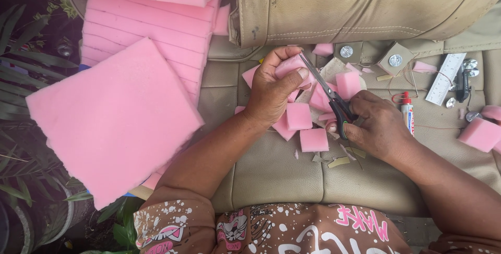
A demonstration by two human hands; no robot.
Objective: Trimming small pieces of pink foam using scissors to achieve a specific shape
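Nearest the camera, a brown patterned garment (292, 230) covers the person's lap, and both forearms reach forward over a beige leather seat cushion (276, 173). On that cushion, just ahead of the wrists, lie small pink foam squares (313, 140) and a few pale offcuts.

The right hand (378, 126) is closed around the black handles of a pair of scissors (329, 95), whose blades point up and to the left and meet the foam the other hand holds. The left hand (272, 89) is clamped, thumb against fingers, on a small pink foam piece (289, 66), raised just above the scattered squares.

To the right of the right hand a small glue tube with a red cap (407, 112) rests on the cushion, with a clear ruler (445, 79) beyond it and another pink foam block (480, 134) near the right edge. Two square card pieces with metal discs (395, 60) lie farther up, in front of a folded beige leather cover (365, 3).

On the left, a large pink foam sheet (112, 121) lies tilted over a stack of pink foam slabs (156, 24), with green plant leaves (23, 76) beside them.
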